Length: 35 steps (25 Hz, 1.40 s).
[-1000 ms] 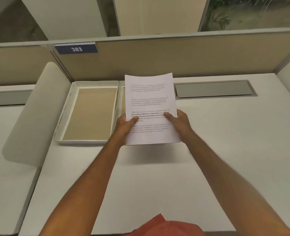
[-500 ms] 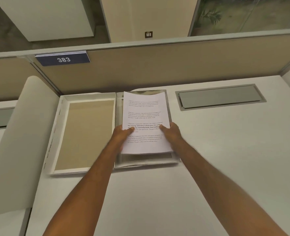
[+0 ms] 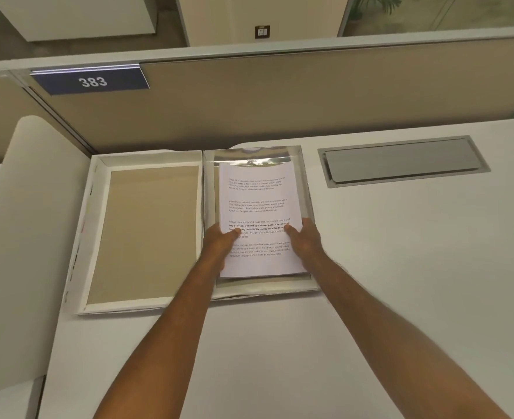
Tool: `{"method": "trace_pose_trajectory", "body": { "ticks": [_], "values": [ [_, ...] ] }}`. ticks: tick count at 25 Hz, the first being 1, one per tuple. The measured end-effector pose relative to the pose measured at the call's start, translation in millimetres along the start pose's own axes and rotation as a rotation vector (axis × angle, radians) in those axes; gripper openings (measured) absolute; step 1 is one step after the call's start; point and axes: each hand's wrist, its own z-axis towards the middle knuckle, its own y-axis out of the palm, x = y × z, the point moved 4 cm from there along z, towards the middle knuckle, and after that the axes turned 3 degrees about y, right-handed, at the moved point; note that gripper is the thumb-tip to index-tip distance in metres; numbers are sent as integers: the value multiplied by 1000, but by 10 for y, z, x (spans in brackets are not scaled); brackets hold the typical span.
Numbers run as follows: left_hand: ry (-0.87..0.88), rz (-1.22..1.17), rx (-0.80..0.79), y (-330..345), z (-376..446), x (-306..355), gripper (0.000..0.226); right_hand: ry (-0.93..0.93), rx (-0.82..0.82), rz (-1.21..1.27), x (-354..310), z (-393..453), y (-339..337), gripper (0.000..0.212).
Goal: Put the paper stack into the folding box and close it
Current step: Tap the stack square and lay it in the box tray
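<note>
The white paper stack (image 3: 257,204), printed with text, lies low inside the right half of the open folding box (image 3: 305,189), which has shiny silver walls. My left hand (image 3: 219,241) grips the stack's left edge, thumb on top. My right hand (image 3: 305,240) grips the right edge the same way. The box's left half (image 3: 98,182), a white tray with a tan bottom, lies open and flat beside it, with nothing in it.
The box sits on a white desk (image 3: 400,267) against a tan partition (image 3: 279,104) with a blue "383" sign (image 3: 91,81). A grey cable hatch (image 3: 400,160) lies in the desk to the right. A rounded white divider panel (image 3: 23,237) stands at the left.
Both hands carried the stack forward and down, from above the desk into the right half of the box. The view has shifted closer.
</note>
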Motion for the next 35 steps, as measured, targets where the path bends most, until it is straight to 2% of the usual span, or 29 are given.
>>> {"method": "trace_pose_trajectory", "body": {
  "ticks": [2,7,13,17,21,23,26,30,35],
  "values": [
    [14,105,55,6,11,2,37,-9,12,-21,14,17,19,41],
    [78,609,176,52,-30,96,55,-89,52,-122,6,29,47,40],
    [88,824,224,119,-83,201,63,-237,147,-306,23,-66,78,31],
    [184,1028,225,212,-131,251,67,-374,233,-459,-24,-167,95,39],
    [274,1231,209,282,-198,299,89,-407,263,-536,-113,-229,112,51],
    [282,1245,179,336,-222,309,86,-466,293,-681,-114,-255,119,41],
    [292,1260,191,372,-239,323,67,-515,315,-819,-131,-259,120,37],
    [412,1442,236,390,-234,312,47,-569,300,-903,-150,-261,126,35],
    [478,1466,184,381,-172,261,47,-560,273,-943,-173,-245,128,36]
  ]
}}
